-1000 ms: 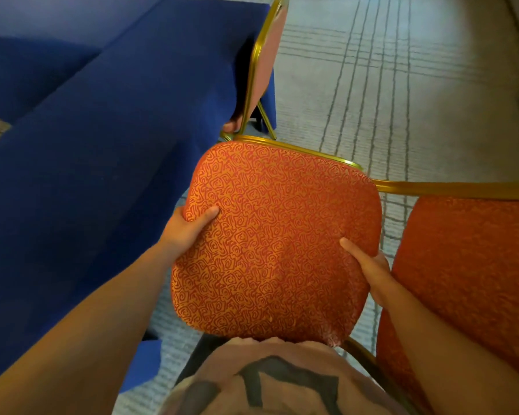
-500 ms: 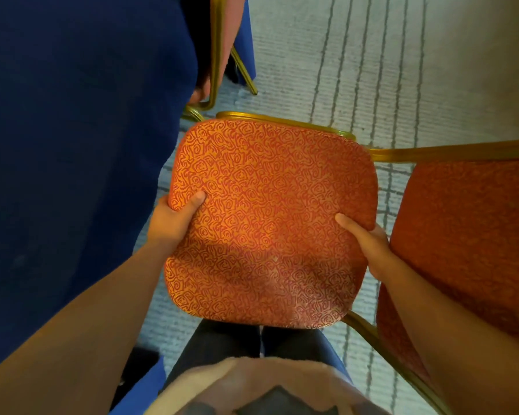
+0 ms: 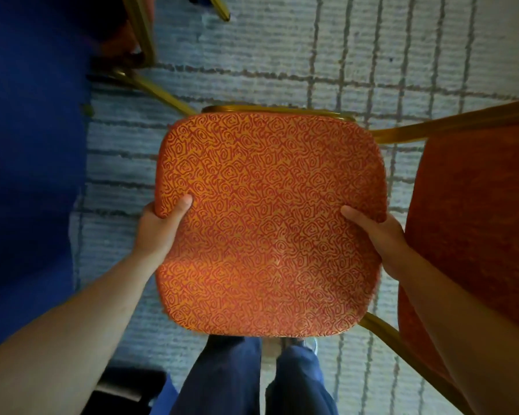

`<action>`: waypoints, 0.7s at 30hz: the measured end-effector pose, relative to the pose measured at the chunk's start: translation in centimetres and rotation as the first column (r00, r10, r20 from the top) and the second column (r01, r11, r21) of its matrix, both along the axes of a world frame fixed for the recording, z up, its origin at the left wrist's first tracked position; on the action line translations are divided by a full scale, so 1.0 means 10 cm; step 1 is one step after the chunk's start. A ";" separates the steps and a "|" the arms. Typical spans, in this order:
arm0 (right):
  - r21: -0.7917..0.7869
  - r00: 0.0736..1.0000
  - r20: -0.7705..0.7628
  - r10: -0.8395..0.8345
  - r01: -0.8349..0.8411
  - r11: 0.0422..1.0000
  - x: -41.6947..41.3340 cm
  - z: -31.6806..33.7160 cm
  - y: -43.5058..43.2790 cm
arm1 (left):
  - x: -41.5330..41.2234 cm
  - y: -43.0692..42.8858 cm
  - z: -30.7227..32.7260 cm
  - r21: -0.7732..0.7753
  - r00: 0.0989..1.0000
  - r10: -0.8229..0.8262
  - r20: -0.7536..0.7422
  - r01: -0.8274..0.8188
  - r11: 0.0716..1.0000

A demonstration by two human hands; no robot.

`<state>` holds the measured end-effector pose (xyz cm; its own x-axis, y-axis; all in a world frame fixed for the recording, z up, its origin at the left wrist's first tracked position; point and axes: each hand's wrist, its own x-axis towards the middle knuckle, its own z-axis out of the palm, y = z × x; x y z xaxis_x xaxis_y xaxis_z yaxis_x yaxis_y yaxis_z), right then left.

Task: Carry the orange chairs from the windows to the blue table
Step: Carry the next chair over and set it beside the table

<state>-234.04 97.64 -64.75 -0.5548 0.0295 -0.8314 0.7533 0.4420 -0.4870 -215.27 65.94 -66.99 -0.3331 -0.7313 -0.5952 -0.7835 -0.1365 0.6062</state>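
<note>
I look straight down on an orange chair [image 3: 270, 223] with a swirl-patterned seat cushion and gold metal frame. My left hand [image 3: 159, 229] grips the cushion's left edge, thumb on top. My right hand [image 3: 378, 235] grips the right edge, thumb on top too; the fingers of both are hidden under the seat. The chair's backrest [image 3: 474, 241], also orange, rises at the right. The blue table [image 3: 30, 163], draped in blue cloth, fills the left side, a strip of carpet away from the chair.
Another orange chair [image 3: 132, 34] with gold legs stands at the top left against the blue cloth. Pale carpet [image 3: 282, 55] with a dark grid pattern covers the floor. My legs [image 3: 246, 378] in dark trousers stand just behind the seat.
My view has tilted from forward to straight down. The chair stays in both hands and now sits lower in view, with the other chair and table sliding toward the top left.
</note>
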 end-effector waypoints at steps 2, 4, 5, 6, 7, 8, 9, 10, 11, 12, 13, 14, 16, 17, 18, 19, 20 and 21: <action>0.009 1.000 0.020 -0.011 0.011 1.000 -0.05 -0.26 -0.04 | -0.04 -0.04 -0.29 -0.009 1.000 -0.020 0.023 0.021 1.000; 0.011 0.999 0.033 -0.019 0.019 1.000 -0.09 -0.49 -0.05 | -0.06 -0.06 -0.51 -0.048 0.998 -0.037 0.058 0.040 0.998; 0.012 0.999 0.036 -0.019 0.018 1.000 -0.11 -0.61 -0.05 | -0.06 -0.06 -0.63 -0.061 0.997 -0.037 0.072 0.042 0.997; 0.011 0.999 0.036 -0.014 0.014 1.000 -0.12 -0.67 -0.06 | -0.06 -0.07 -0.68 -0.070 0.996 -0.038 0.084 0.044 0.997; 0.012 0.999 0.046 -0.009 0.008 1.000 -0.12 -0.73 -0.07 | -0.06 -0.06 -0.74 -0.066 0.994 -0.041 0.104 0.048 0.997; 0.010 0.999 0.053 -0.008 0.007 1.000 -0.13 -0.79 -0.08 | -0.06 -0.05 -0.80 -0.066 0.993 -0.044 0.114 0.052 0.996; 0.005 0.998 0.057 -0.014 0.014 1.000 -0.13 -0.83 -0.07 | -0.05 -0.04 -0.83 -0.075 0.993 -0.050 0.110 0.058 0.995; 0.002 0.998 0.057 -0.016 0.016 1.000 -0.15 -0.87 -0.06 | -0.05 -0.03 -0.87 -0.087 0.993 -0.057 0.102 0.066 0.994; 0.006 0.998 0.060 -0.008 0.008 1.000 -0.16 -0.88 -0.06 | -0.06 -0.03 -0.88 -0.083 0.993 -0.059 0.103 0.068 0.994; 0.012 0.998 0.061 0.001 -0.002 1.000 -0.15 -0.87 -0.06 | -0.06 -0.02 -0.87 -0.072 0.993 -0.061 0.104 0.068 0.995; 0.016 0.999 0.053 0.007 -0.008 1.000 -0.14 -0.86 -0.06 | -0.05 -0.03 -0.87 -0.055 0.994 -0.057 0.093 0.062 0.997; 0.029 0.999 0.037 0.011 -0.012 1.000 -0.14 -0.85 -0.05 | -0.05 -0.03 -0.86 -0.048 0.995 -0.055 0.080 0.059 0.997; 0.075 1.000 0.002 0.015 -0.015 0.997 -0.11 -0.79 -0.07 | -0.06 -0.01 -0.81 -0.030 0.993 -0.048 0.107 0.052 0.998; 0.092 1.000 -0.015 0.022 -0.020 0.996 -0.10 -0.78 -0.08 | -0.07 0.01 -0.79 -0.024 0.992 -0.031 0.121 0.034 0.999; 0.114 0.998 -0.030 0.048 -0.044 0.992 -0.08 -0.76 -0.07 | -0.08 0.05 -0.76 -0.032 0.991 -0.008 0.134 0.012 0.999; 0.135 0.995 -0.051 0.089 -0.082 0.987 -0.06 -0.75 -0.08 | -0.10 0.08 -0.75 -0.051 0.989 0.015 0.149 -0.008 0.999; 0.152 0.986 -0.079 0.145 -0.132 0.980 -0.04 -0.71 -0.06 | -0.13 0.14 -0.71 -0.082 0.987 0.029 0.159 -0.016 0.996; 0.152 0.974 -0.104 0.201 -0.184 0.971 -0.02 -0.69 -0.05 | -0.17 0.19 -0.69 -0.114 0.986 0.043 0.162 -0.024 0.993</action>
